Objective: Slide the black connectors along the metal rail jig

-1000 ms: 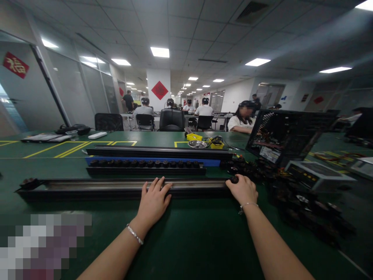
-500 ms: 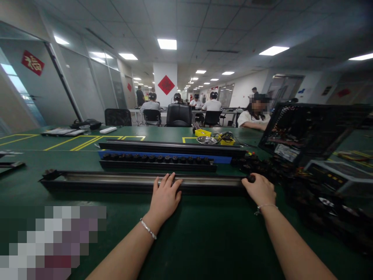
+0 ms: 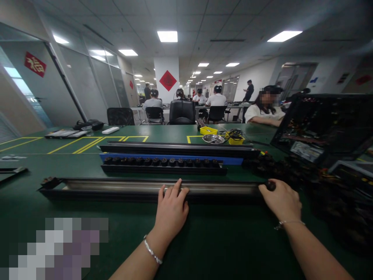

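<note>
A long black metal channel (image 3: 116,193) with a pale inner strip lies across the green table in front of me. My left hand (image 3: 171,208) rests on its near wall, fingers spread over the edge and into the trough. At the right end, my right hand (image 3: 282,200) pinches a small round black part (image 3: 271,186) between thumb and fingers. Several dark pieces (image 3: 49,181) sit at the channel's left end. Beyond it stands a shorter black rail (image 3: 163,169) lined with a row of round black parts, and behind that another long black channel (image 3: 180,148).
A heap of dark parts (image 3: 329,210) and an open black case (image 3: 323,132) take up the right side. Farther back are a steel dish (image 3: 213,139) and yellow bins (image 3: 208,130). A person (image 3: 265,107) sits at the far right edge.
The view has shifted slightly, so the table things appear spread wider and a little lower. Both hands keep their places on the channel, the right still at its end with the black part.
</note>
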{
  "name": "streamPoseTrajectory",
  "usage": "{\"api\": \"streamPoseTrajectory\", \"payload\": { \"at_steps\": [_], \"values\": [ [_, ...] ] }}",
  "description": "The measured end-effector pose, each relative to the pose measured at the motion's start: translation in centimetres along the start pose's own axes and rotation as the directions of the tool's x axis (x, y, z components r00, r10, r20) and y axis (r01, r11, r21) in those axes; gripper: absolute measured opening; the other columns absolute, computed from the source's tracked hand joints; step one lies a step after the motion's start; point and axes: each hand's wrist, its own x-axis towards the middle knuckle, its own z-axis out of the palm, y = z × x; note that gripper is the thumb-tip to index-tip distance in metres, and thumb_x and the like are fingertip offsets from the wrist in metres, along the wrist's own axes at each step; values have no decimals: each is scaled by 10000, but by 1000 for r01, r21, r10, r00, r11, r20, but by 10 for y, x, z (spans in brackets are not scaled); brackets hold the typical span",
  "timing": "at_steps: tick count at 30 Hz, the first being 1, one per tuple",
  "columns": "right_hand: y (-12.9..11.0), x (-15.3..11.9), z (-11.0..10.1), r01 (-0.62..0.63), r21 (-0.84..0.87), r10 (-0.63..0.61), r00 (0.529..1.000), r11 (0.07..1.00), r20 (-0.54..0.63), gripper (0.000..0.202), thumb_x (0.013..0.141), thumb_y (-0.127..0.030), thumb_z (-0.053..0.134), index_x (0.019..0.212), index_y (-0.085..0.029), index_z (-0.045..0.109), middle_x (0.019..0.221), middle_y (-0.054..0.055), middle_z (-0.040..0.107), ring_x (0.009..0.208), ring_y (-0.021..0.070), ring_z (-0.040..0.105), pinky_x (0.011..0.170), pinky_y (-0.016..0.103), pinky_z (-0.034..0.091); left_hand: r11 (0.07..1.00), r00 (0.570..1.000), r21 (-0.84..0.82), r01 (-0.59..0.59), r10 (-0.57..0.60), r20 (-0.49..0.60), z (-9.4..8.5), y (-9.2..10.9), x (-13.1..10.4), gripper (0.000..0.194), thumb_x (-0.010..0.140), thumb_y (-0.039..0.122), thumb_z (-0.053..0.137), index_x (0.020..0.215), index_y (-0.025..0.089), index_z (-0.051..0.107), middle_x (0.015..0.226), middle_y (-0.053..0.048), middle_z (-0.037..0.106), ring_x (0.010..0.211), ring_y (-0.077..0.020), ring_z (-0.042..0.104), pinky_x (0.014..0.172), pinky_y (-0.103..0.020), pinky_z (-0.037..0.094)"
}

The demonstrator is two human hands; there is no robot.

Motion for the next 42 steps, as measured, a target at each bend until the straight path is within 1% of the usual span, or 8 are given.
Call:
{"api": "streamPoseTrajectory", "payload": {
  "at_steps": [8,15,21,25,30,34,37,42],
  "values": [
    [6,4,5,12,-8,-13,1000,1000,-7,478,732,-491,450,1091,-206,586,1168,122,568,1054,376,491,824,507,432,999,1000,27,24,-25,10,0,1,2,315,820,264,459,1108,311,576,1395,-12,456,1064,-228,531,1002,-490,321],
    [2,2,2,-12,-13,12,1000,1000,5,494,732,-484,448,1113,-197,577,1212,124,551,1092,373,478,851,501,430,1000,1000,21,20,-20,14,-1,1,2,320,814,254,460,1107,309,576,1390,-11,463,1062,-229,529,985,-477,332],
    [3,1,0,-10,15,10,1000,1000,-20,471,733,-442,443,1118,-204,574,1194,104,565,1083,321,487,871,447,425,1000,1000,21,17,-17,9,-1,0,3,323,812,256,458,1099,310,594,1368,-24,490,1051,-241,548,965,-484,352],
    [9,5,2,-12,32,13,1000,999,-25,468,746,-413,434,1132,-184,568,1165,111,579,1069,305,497,884,419,418,1000,1000,21,14,-14,19,-2,-1,4,320,815,259,448,1093,303,601,1364,-18,497,1050,-237,555,971,-479,350],
    [17,12,4,-9,136,15,999,991,-40,461,744,-379,440,1132,-161,561,1094,120,607,1009,270,540,863,366,423,999,1000,35,3,-3,1,1,-3,4,319,812,259,447,1085,301,607,1352,-17,510,1051,-235,560,975,-474,346],
    [20,16,4,-65,196,70,997,978,-18,441,743,-357,443,1132,-181,553,1088,110,615,965,252,573,821,347,436,999,1000,36,-4,4,-4,1,-3,3,320,817,260,440,1092,300,599,1356,-18,506,1083,-235,550,983,-472,338],
    [21,17,3,-83,214,85,996,973,-1,437,737,-352,456,1134,-193,547,1073,100,625,948,255,583,810,345,436,999,1000,46,-9,9,-1,0,-3,4,317,818,260,439,1088,294,600,1359,-17,503,1082,-233,549,986,-470,334],
    [23,17,4,-59,254,76,995,965,-57,448,729,-337,476,1145,-184,539,1012,96,641,905,235,594,805,326,439,999,1000,53,-12,13,-17,2,-4,4,309,804,262,452,1064,295,617,1344,-17,520,1047,-236,567,970,-467,345]
  ]
}}
